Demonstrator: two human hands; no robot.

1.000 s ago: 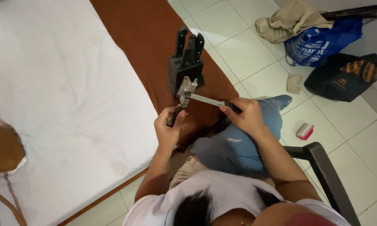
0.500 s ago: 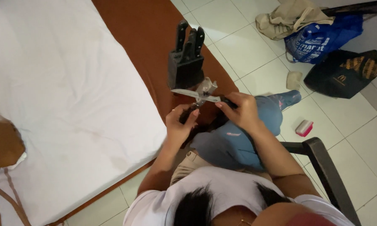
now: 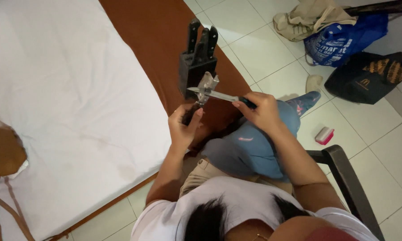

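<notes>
Left hand (image 3: 183, 127) is clenched round the dark handle of a handheld knife sharpener (image 3: 204, 89), metal head pointing up and away. Right hand (image 3: 262, 111) is gripping the handle of a small knife (image 3: 218, 95); the blade lies across the sharpener's head, tip pointing left.

Handling, as a judgement: both are stiff, light and metal. The blade edge is the hazard, so hold by the handles only, fingers clear of the slot.

Under the hands: knee in blue jeans (image 3: 254, 147). Right and below: black chair arm (image 3: 343, 178). Just beyond the sharpener, a black knife block (image 3: 196, 71) with three handles sticking out stands on the brown bed edge (image 3: 156, 40), close to the blade tip. Left: white mattress (image 3: 62, 102). Far right on the tiled floor: pink brush (image 3: 324, 135), blue bag (image 3: 343, 38), black bag (image 3: 368, 78).
</notes>
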